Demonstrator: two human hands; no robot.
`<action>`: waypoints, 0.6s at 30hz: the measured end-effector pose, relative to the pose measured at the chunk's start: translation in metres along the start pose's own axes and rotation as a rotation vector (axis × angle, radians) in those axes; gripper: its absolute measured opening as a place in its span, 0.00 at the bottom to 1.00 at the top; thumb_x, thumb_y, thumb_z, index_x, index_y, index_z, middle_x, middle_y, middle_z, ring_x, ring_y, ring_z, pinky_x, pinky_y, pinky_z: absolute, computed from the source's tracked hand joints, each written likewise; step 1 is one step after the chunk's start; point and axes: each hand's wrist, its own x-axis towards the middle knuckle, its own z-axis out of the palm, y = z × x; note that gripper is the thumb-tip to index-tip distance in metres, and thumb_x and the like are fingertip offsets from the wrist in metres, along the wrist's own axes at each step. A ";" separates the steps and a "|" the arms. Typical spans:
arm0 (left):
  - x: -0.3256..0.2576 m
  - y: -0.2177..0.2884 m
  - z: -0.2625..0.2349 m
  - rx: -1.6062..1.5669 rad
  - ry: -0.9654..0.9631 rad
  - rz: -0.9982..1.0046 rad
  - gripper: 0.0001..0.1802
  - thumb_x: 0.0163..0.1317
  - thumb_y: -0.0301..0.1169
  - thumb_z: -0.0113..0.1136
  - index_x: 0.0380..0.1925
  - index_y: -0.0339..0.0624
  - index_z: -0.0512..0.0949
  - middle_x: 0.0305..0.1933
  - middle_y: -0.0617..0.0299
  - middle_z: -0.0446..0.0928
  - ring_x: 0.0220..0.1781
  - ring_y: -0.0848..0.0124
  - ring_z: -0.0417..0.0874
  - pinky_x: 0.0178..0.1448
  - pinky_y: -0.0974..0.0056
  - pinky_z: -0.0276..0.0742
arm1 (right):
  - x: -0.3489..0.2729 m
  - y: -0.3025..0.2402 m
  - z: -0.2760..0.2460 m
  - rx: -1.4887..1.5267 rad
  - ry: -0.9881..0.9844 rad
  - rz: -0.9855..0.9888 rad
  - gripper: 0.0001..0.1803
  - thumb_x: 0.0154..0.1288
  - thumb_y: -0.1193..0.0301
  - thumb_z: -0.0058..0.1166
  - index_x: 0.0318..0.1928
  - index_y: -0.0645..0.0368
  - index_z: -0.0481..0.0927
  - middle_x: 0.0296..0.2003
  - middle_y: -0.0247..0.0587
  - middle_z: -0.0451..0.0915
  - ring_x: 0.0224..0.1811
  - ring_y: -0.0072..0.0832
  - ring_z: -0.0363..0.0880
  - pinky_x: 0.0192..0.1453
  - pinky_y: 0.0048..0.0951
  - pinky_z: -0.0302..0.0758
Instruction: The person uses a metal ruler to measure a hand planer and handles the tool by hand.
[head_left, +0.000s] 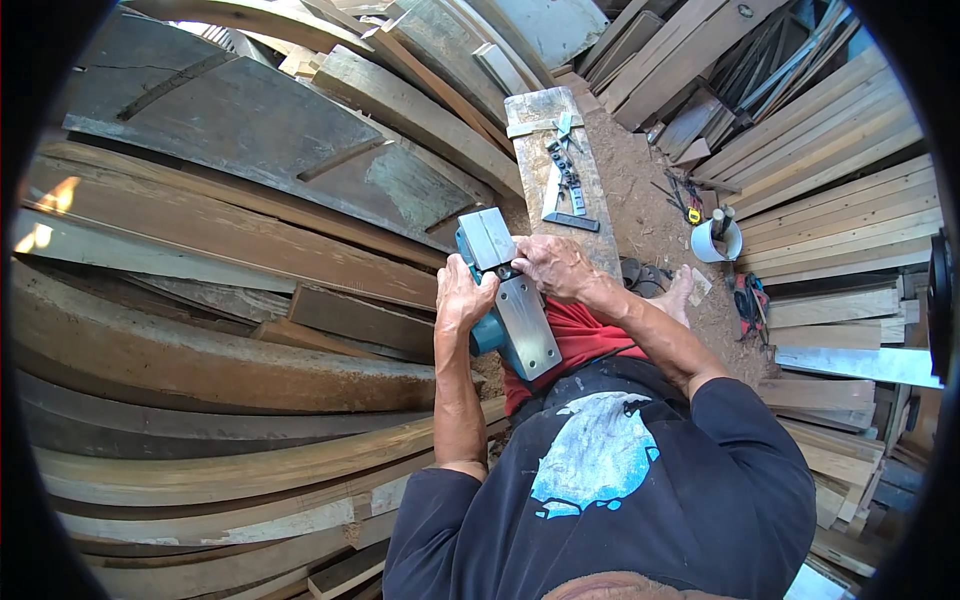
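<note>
A teal electric hand planer lies upside down on my lap, its two flat metal sole plates facing up. My left hand grips its left side, thumb near the gap between the plates. At that same gap, where the cutter drum sits, the fingers of my right hand are curled and pressing down. Whether a small tool is in the right hand cannot be seen. I sit in red shorts and a dark shirt.
Ahead of me a narrow wooden bench carries a metal square and small tools. Weathered planks are stacked to the left, paler boards to the right. A white bucket and pliers lie on the sawdust floor.
</note>
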 end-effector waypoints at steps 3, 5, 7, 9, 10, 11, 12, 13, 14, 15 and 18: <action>0.000 -0.003 0.002 -0.004 0.001 -0.003 0.30 0.57 0.43 0.58 0.50 0.27 0.68 0.51 0.32 0.74 0.55 0.37 0.73 0.62 0.43 0.69 | 0.000 0.007 -0.001 0.014 -0.037 -0.198 0.13 0.69 0.71 0.52 0.52 0.58 0.76 0.42 0.52 0.80 0.47 0.52 0.80 0.52 0.46 0.77; 0.002 -0.004 0.004 0.000 0.004 0.000 0.30 0.57 0.43 0.58 0.50 0.27 0.68 0.51 0.32 0.74 0.55 0.37 0.73 0.62 0.43 0.69 | -0.002 0.007 0.004 0.055 -0.002 -0.109 0.15 0.69 0.70 0.52 0.55 0.57 0.75 0.44 0.51 0.80 0.48 0.51 0.81 0.51 0.46 0.77; 0.001 -0.003 0.002 -0.001 -0.005 -0.002 0.30 0.57 0.43 0.58 0.50 0.27 0.68 0.51 0.32 0.74 0.55 0.37 0.73 0.62 0.43 0.69 | -0.002 0.006 0.004 0.044 -0.006 -0.062 0.14 0.69 0.69 0.52 0.53 0.57 0.76 0.43 0.51 0.81 0.48 0.51 0.81 0.50 0.46 0.78; 0.001 -0.002 0.002 -0.007 -0.001 0.003 0.30 0.56 0.43 0.58 0.49 0.27 0.68 0.51 0.32 0.74 0.55 0.36 0.73 0.62 0.43 0.69 | -0.003 0.007 0.004 0.034 -0.011 -0.015 0.13 0.70 0.68 0.52 0.52 0.58 0.76 0.42 0.52 0.81 0.47 0.50 0.81 0.50 0.46 0.78; 0.000 -0.002 0.002 -0.013 0.004 0.009 0.30 0.56 0.43 0.58 0.48 0.26 0.68 0.50 0.31 0.75 0.54 0.35 0.73 0.62 0.42 0.69 | -0.004 0.009 0.004 0.049 0.047 -0.115 0.13 0.71 0.67 0.51 0.51 0.58 0.77 0.41 0.51 0.81 0.45 0.50 0.82 0.48 0.47 0.78; 0.001 -0.005 0.004 -0.013 0.002 0.008 0.30 0.56 0.43 0.58 0.48 0.26 0.68 0.50 0.31 0.75 0.54 0.35 0.73 0.62 0.42 0.69 | -0.004 0.010 0.004 0.064 0.106 -0.214 0.12 0.72 0.66 0.51 0.50 0.58 0.78 0.40 0.51 0.82 0.44 0.50 0.82 0.47 0.47 0.79; 0.002 -0.007 0.005 0.002 0.008 0.017 0.29 0.57 0.43 0.58 0.48 0.27 0.68 0.50 0.32 0.74 0.54 0.36 0.73 0.62 0.42 0.69 | -0.005 0.011 0.007 0.064 0.106 -0.212 0.12 0.72 0.66 0.51 0.50 0.58 0.78 0.40 0.51 0.82 0.44 0.50 0.82 0.47 0.47 0.79; 0.003 -0.009 0.007 0.018 0.014 0.028 0.28 0.58 0.43 0.57 0.48 0.28 0.68 0.50 0.34 0.73 0.54 0.37 0.72 0.62 0.42 0.68 | -0.004 0.010 0.011 0.035 0.134 -0.169 0.12 0.73 0.65 0.50 0.49 0.57 0.79 0.38 0.51 0.82 0.42 0.50 0.83 0.46 0.47 0.79; 0.003 -0.011 0.009 0.019 0.012 0.029 0.28 0.58 0.43 0.57 0.48 0.28 0.68 0.50 0.34 0.73 0.54 0.37 0.72 0.62 0.42 0.68 | -0.005 0.011 0.013 0.005 0.163 -0.126 0.13 0.74 0.64 0.49 0.49 0.57 0.79 0.36 0.50 0.83 0.40 0.50 0.83 0.46 0.47 0.79; 0.003 -0.009 0.008 0.011 0.013 0.028 0.29 0.57 0.43 0.58 0.48 0.27 0.68 0.50 0.33 0.74 0.54 0.36 0.72 0.62 0.42 0.69 | -0.004 0.012 0.011 0.005 0.164 -0.124 0.13 0.74 0.64 0.49 0.49 0.57 0.79 0.36 0.50 0.83 0.40 0.50 0.83 0.46 0.47 0.79; 0.001 -0.007 0.004 0.002 0.006 0.022 0.30 0.55 0.43 0.58 0.48 0.27 0.68 0.50 0.33 0.74 0.54 0.36 0.73 0.63 0.42 0.69 | -0.006 0.022 0.001 0.055 0.125 -0.010 0.12 0.74 0.64 0.49 0.47 0.57 0.81 0.35 0.50 0.83 0.40 0.49 0.84 0.46 0.45 0.80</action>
